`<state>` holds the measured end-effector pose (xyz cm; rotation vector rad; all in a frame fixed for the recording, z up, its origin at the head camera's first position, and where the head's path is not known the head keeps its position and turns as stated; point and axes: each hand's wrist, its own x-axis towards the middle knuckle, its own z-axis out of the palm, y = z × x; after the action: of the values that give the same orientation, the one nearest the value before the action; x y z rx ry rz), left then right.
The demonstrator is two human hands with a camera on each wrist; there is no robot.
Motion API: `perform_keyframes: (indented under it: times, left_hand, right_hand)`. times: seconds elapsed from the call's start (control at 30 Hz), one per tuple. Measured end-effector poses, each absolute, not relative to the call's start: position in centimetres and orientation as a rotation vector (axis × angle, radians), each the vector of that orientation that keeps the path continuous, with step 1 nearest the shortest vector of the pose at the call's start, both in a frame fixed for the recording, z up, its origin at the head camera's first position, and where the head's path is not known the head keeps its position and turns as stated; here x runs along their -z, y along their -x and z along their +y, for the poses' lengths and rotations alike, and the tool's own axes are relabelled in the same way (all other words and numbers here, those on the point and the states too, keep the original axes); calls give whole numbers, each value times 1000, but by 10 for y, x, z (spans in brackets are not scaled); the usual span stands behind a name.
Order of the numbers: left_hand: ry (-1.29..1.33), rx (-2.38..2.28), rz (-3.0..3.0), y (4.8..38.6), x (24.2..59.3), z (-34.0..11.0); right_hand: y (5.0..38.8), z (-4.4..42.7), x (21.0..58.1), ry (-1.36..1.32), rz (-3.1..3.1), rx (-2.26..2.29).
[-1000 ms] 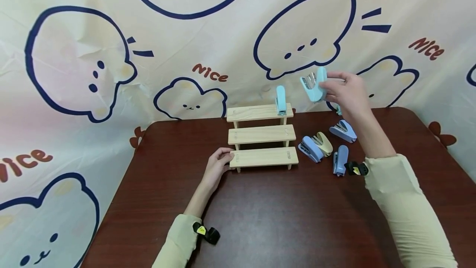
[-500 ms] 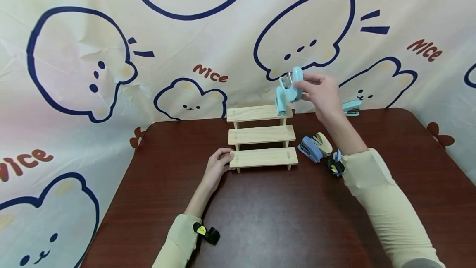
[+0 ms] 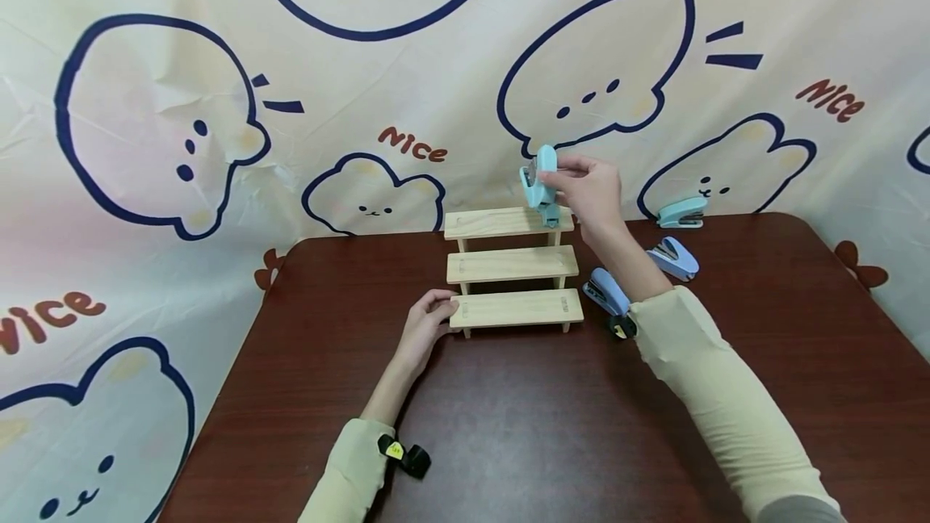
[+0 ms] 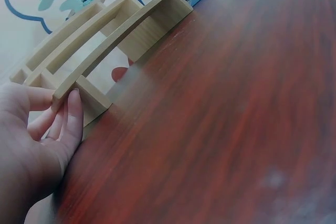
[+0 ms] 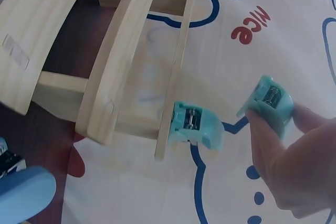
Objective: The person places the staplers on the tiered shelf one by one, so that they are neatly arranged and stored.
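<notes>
A three-step pale wooden rack (image 3: 512, 266) stands toward the back of the brown table. My left hand (image 3: 423, 325) pinches the left end of its lowest step between thumb and fingers. Above the right end of the top step, my right hand (image 3: 592, 190) holds a light turquoise stapler (image 3: 542, 177) by thumb and fingertips. A second turquoise stapler (image 5: 198, 127) stands on that top step; the held one partly covers it in the head view. In the right wrist view the two staplers are apart.
Right of the rack lie a blue stapler (image 3: 607, 292), partly behind the right wrist, and another blue stapler (image 3: 674, 258). A turquoise stapler (image 3: 681, 213) sits at the table's back edge. A patterned cloth (image 3: 465, 79) hangs behind the table (image 3: 508, 426).
My right hand has carried the turquoise stapler leftward and slightly down, from right of the rack to over the top step. The left hand keeps its place on the rack.
</notes>
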<state>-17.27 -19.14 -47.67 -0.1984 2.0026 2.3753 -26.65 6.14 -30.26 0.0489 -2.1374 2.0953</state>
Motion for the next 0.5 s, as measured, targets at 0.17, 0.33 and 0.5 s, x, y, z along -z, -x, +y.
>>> perform_keyframes:
  times: [0.17, 0.33, 0.5]
  left_hand:
    - [202, -2383, 2005, 172, 479, -192]
    - [198, -2370, 2000, 171, 480, -192]
    - [181, -2365, 2010, 170, 477, -191]
  right_hand:
    - [269, 46, 303, -9, -2181, -2054]
    - [270, 33, 307, -16, -2242, -1966]
    - [273, 22, 317, -91, -2263, -1791]
